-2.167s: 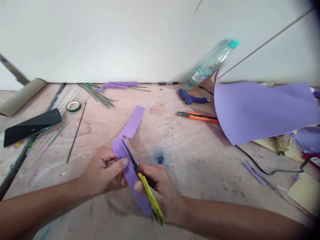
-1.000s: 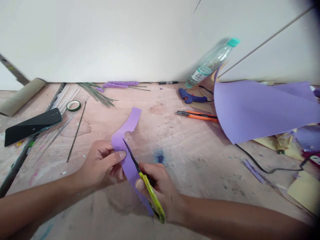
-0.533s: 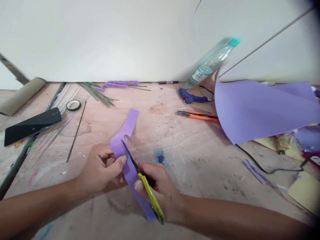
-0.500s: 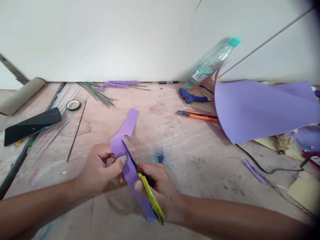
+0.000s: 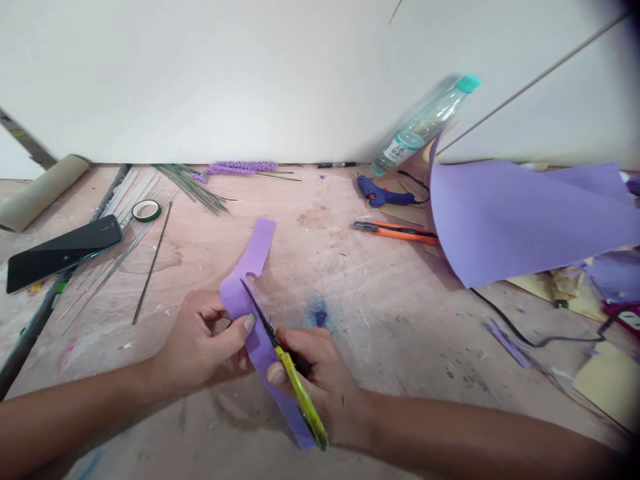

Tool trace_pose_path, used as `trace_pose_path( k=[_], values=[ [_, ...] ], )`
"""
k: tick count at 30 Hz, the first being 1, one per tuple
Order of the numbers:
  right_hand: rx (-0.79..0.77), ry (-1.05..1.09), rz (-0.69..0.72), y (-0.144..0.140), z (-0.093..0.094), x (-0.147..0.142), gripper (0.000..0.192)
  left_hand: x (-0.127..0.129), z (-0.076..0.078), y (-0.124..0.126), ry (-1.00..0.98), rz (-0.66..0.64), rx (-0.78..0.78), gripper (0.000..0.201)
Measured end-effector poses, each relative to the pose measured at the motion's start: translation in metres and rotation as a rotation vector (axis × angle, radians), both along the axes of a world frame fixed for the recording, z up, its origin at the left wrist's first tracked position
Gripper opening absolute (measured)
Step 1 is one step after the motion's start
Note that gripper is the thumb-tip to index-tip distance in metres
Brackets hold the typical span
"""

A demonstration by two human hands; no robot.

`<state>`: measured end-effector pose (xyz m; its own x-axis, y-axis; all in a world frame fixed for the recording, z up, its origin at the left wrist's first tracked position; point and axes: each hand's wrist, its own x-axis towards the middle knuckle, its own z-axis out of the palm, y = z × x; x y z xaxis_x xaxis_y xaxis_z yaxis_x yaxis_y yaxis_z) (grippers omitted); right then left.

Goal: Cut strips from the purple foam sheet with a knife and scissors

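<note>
the left hand (image 5: 203, 340) pinches a long purple foam strip (image 5: 255, 280) between thumb and fingers, holding it just above the scuffed pinkish wooden counter (image 5: 380, 293). the right hand (image 5: 317, 373) is closed around yellow-handled scissors (image 5: 290, 373), whose dark blades lie across the strip beside the left thumb. a black phone (image 5: 63, 252) lies well apart at the left; a large curled purple foam sheet (image 5: 520, 220) sits at the right.
</note>
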<state>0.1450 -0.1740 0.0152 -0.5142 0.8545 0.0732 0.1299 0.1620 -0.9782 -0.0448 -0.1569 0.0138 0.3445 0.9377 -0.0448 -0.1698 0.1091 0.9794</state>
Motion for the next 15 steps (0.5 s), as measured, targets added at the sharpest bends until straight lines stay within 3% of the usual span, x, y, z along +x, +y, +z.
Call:
trace_pose_path(
  k=[5,12,15],
  values=[
    [-0.062,0.137,0.019,0.002,0.003,-0.002,0.055,0.000,0.001,0.000,-0.026,-0.033,-0.019,0.046],
    [-0.070,0.099,0.002,0.001,-0.002,0.001,0.057,0.003,-0.006,-0.004,-0.028,-0.065,-0.119,0.044],
    [-0.068,0.067,-0.019,0.002,-0.004,0.002,0.061,0.003,0.004,0.000,0.012,-0.112,-0.168,0.044]
  ],
)
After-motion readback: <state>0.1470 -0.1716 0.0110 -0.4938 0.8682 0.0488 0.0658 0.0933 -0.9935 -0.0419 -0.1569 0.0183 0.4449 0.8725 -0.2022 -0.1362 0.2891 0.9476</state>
